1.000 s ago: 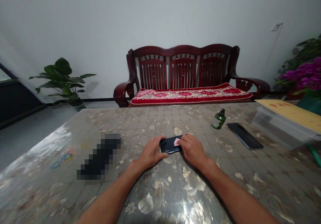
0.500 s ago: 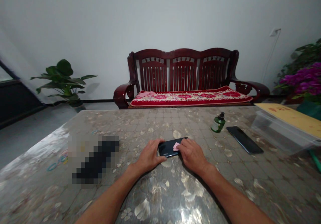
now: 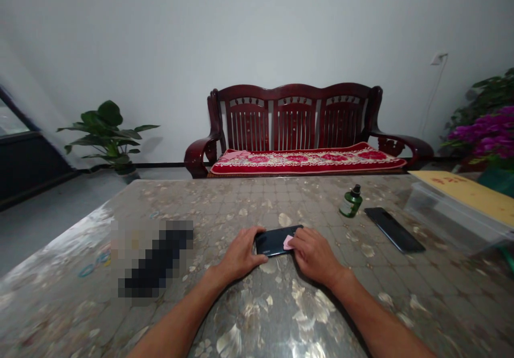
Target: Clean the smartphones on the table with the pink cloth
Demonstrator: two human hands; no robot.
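Note:
A dark smartphone [image 3: 273, 241] lies on the patterned table [image 3: 257, 299] between my hands. My left hand [image 3: 246, 250] grips its left end, thumb on the near edge and fingers on the far edge. In my right hand [image 3: 315, 252] a small pink cloth [image 3: 288, 242] is pinched, resting on the phone's surface towards its right end. The fingers of that hand hide part of the cloth and the phone's right end.
A green bottle [image 3: 350, 202] with a black cap and a second dark phone [image 3: 394, 229] stand and lie to the right. Beyond them is a clear plastic box [image 3: 445, 216] under a yellow sheet [image 3: 466, 189]. Colourful bands [image 3: 86, 270] and a blurred-out dark object [image 3: 158, 261] lie left.
My right hand has shifted slightly rightward along the phone with the pink cloth. My left hand keeps its hold on the phone's left end. The whole view has dropped a little.

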